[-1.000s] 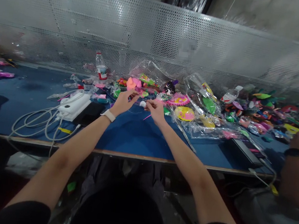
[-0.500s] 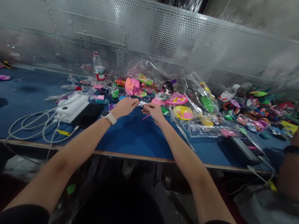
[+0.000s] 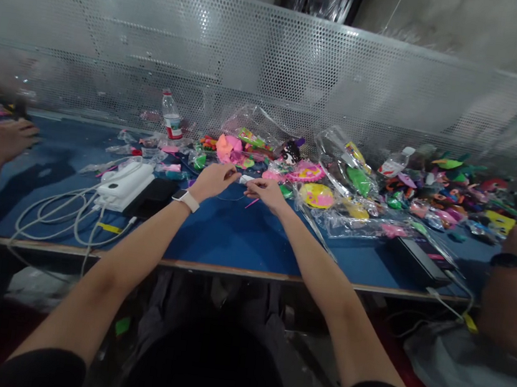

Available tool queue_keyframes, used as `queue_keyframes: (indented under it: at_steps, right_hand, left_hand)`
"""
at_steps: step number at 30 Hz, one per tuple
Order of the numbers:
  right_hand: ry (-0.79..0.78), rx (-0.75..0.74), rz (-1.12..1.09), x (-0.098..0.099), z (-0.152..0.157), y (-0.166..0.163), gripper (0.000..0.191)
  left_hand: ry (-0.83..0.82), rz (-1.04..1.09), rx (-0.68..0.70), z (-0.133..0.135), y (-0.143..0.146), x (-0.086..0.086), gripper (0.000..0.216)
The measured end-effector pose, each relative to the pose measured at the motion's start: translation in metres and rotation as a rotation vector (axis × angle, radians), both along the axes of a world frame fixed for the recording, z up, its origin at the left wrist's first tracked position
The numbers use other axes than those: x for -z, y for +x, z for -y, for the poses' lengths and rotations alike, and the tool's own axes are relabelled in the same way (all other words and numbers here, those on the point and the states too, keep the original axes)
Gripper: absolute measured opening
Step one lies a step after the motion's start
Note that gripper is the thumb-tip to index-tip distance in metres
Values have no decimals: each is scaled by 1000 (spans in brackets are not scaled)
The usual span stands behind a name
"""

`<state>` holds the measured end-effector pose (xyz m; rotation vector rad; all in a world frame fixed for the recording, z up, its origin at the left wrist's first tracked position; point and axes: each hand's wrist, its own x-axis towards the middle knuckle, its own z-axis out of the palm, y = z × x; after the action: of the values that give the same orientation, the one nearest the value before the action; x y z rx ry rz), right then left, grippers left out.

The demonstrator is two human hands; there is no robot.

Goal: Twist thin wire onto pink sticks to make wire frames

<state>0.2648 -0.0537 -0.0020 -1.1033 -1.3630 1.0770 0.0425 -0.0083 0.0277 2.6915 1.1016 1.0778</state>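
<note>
A small white piece (image 3: 244, 180) of unclear kind, perhaps soft clay, sits between my hands over the blue table (image 3: 234, 241). My right hand (image 3: 265, 193) pinches it at its right end. Just left of the piece, my left hand (image 3: 214, 180) has its thumb and fingers drawn together; whatever they may hold is too small to make out. A faint thin strand curves below the two hands. Under my right fingers a thin pink stick (image 3: 251, 203) pokes out. Behind the hands lies a pink-orange clay figure (image 3: 229, 149).
On the left are a white power bank (image 3: 126, 187) with looped cables and a bottle (image 3: 172, 117). Colourful clay pieces and plastic bags (image 3: 353, 224) spread behind and right. A black box-shaped device (image 3: 420, 261) lies right. Co-workers' hands (image 3: 6, 138) show at both sides.
My left hand has shifted slightly left, away from the white piece, while my right hand stays in place. The co-worker's hand on the left has come further into view.
</note>
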Motion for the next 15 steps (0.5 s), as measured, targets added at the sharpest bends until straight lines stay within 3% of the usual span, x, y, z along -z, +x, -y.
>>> queue_keyframes:
  at_steps: [6,11,13,15]
  right_hand:
    - [-13,-13,-32,1,-2,7,35]
    - [-11,-50,35,0,-3,11,40]
    - [70,22,178,-3,-1,13,38]
    - [241,198,391,-7,3,13,41]
  left_hand:
    - [-23,16,59,-8,-14,-5,47]
    - [-30,-61,90,-11,-17,-3,47]
    - [-26,-81,107,-9,-15,-3,46]
    - [-36,-85,110,-8,-13,-3,44]
